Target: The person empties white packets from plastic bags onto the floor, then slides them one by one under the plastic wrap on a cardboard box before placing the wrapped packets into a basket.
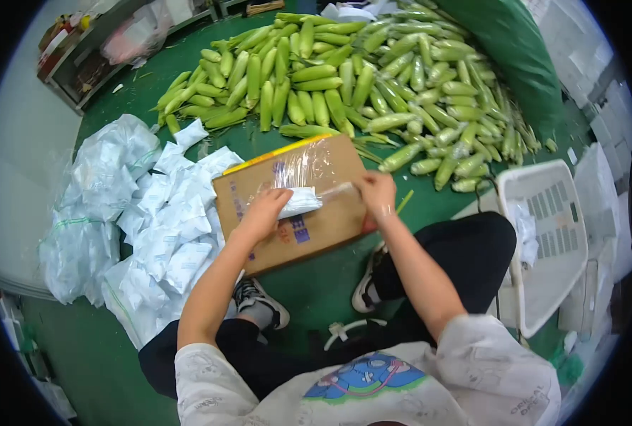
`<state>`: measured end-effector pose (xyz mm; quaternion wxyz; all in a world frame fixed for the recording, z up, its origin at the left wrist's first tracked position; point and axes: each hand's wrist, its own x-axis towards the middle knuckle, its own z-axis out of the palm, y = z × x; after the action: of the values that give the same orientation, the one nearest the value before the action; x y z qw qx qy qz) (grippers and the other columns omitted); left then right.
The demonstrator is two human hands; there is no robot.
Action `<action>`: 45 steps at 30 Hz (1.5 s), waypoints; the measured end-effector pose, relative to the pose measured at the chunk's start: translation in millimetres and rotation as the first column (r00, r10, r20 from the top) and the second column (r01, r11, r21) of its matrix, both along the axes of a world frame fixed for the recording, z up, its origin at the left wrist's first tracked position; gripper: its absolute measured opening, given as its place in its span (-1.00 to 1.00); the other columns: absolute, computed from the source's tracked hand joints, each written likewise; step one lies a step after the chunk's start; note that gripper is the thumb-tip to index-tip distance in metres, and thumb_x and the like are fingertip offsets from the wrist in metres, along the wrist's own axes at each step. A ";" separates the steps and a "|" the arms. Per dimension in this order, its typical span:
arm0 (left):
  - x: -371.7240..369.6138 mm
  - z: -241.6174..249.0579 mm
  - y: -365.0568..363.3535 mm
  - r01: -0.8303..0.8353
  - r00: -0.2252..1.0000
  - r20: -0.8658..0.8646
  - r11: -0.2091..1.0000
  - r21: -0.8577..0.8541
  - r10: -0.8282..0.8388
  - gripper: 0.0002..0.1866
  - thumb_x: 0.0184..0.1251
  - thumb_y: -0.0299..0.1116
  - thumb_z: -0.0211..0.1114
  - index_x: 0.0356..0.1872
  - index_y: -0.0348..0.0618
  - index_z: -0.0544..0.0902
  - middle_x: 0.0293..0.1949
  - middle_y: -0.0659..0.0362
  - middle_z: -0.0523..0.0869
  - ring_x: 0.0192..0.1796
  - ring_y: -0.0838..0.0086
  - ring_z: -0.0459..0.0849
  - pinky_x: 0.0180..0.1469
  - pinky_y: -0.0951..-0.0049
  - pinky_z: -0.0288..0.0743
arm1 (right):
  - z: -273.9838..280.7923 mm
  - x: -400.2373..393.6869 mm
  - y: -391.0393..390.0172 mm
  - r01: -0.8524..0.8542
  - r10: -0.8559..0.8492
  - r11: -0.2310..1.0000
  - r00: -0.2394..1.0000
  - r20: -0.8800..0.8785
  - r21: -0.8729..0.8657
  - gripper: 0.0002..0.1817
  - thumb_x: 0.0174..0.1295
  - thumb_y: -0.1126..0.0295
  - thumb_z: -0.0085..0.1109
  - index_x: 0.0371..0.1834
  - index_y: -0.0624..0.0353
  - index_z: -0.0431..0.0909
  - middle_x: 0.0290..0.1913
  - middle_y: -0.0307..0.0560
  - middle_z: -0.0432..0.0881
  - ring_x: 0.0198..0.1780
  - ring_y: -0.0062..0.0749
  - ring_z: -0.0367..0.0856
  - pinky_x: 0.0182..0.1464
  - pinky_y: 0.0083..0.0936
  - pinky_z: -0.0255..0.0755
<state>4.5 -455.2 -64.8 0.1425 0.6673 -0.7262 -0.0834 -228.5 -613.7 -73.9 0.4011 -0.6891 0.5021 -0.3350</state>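
A closed cardboard box [259, 252] with purple print and a yellow edge lies in front of me, clear plastic film [316, 160] shining on its top. My left hand [263, 215] has its fingers closed on the near end of a white packet [302, 203] over the box. From that packet a strip of clear plastic [339, 190] runs to the right. Closed at the box's right edge, my right hand [378, 192] pinches the strip's other end. Fingertips of both hands are partly hidden.
White packets [177, 213] are heaped left of the box, beside a clear plastic sack [96, 206]. Beyond lie husked-green corn cobs [280, 71] and film-wrapped cobs [444, 92]. A white plastic basket [575, 241] stands at right; a metal shelf [82, 67] is at upper left.
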 end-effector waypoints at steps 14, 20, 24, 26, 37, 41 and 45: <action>5.8 -40.3 -10.2 0.240 0.759 -0.551 0.637 0.732 0.347 -0.26 0.09 -0.01 0.50 0.22 -0.23 0.48 0.07 0.11 0.64 0.13 0.45 0.53 0.19 0.48 0.39 | -58.0 3.9 111.7 -0.789 0.229 0.355 0.593 -0.772 -0.501 -0.06 -0.04 0.32 0.28 0.44 0.40 0.05 0.45 0.28 0.15 0.48 0.07 0.12 0.46 -0.03 0.01; -18.7 43.4 16.4 -0.174 0.927 0.325 0.982 -0.068 0.187 -0.07 -0.05 0.24 0.43 0.28 -0.18 0.42 0.02 -0.07 0.56 0.08 0.09 0.55 0.16 -0.08 0.29 | 0.5 46.9 55.1 -0.932 0.631 0.340 0.129 -0.765 0.123 0.15 -0.33 0.08 0.52 0.37 0.42 0.17 0.32 0.23 0.33 0.35 0.00 0.31 0.36 -0.14 0.19; -47.6 30.1 13.0 -0.118 0.991 0.087 0.974 0.193 0.103 -0.13 -0.10 0.31 0.43 0.15 -0.13 0.48 0.09 -0.11 0.54 -0.07 0.05 0.64 -0.03 0.08 0.52 | 3.7 125.4 -14.6 -0.725 0.650 -0.048 -0.545 -0.530 0.687 0.06 -0.30 0.06 0.50 0.36 0.28 0.28 0.22 0.14 0.48 0.20 -0.09 0.45 0.19 -0.23 0.37; -42.7 29.3 -0.4 -0.187 0.980 0.089 0.976 0.111 0.177 -0.15 -0.10 0.31 0.43 0.11 -0.13 0.53 0.08 -0.12 0.57 -0.16 0.05 0.68 -0.13 0.11 0.55 | 14.0 149.3 -43.0 -0.688 0.682 -0.135 -0.587 -0.437 0.714 -0.16 -0.21 0.13 0.43 0.26 0.19 0.44 0.09 0.09 0.59 0.10 -0.15 0.52 0.11 -0.34 0.42; 10.7 -33.5 -41.2 0.220 0.744 -0.583 0.703 0.676 0.327 -0.33 0.36 0.21 0.15 0.23 -0.16 0.54 0.14 0.04 0.63 0.10 0.35 0.63 0.16 0.32 0.47 | -75.0 137.5 -52.9 -0.837 0.861 -0.054 0.236 0.450 0.544 -0.24 0.28 -0.14 0.11 0.36 0.23 0.37 0.37 -0.06 0.42 0.31 -0.36 0.41 0.38 -0.48 0.18; -73.7 -65.6 47.8 0.481 0.070 -0.372 0.296 0.825 0.925 -0.39 0.45 0.14 0.07 0.28 -0.13 0.46 0.14 0.15 0.65 0.07 0.42 0.65 0.17 0.32 0.51 | -73.7 115.9 -6.1 -0.959 0.974 0.205 0.219 0.052 0.198 -0.18 0.28 -0.12 0.09 0.46 0.18 0.18 0.44 0.21 0.25 0.45 -0.04 0.22 0.47 -0.33 0.06; -154.9 -151.8 156.0 0.788 -0.357 -0.342 0.477 0.388 0.869 -0.48 0.48 0.05 0.09 0.22 -0.13 0.52 0.07 0.16 0.68 -0.01 0.43 0.68 0.12 0.34 0.54 | -58.6 75.2 36.5 -0.938 0.917 0.325 0.343 -0.203 -0.118 -0.40 0.25 -0.08 0.11 0.15 0.19 0.43 0.19 0.15 0.48 0.28 0.08 0.38 0.35 -0.19 0.20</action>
<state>-150.4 -299.2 -216.6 0.3016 0.2321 0.0247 -0.9244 -153.2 -577.2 -132.5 0.4183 -0.9061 -0.0014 -0.0630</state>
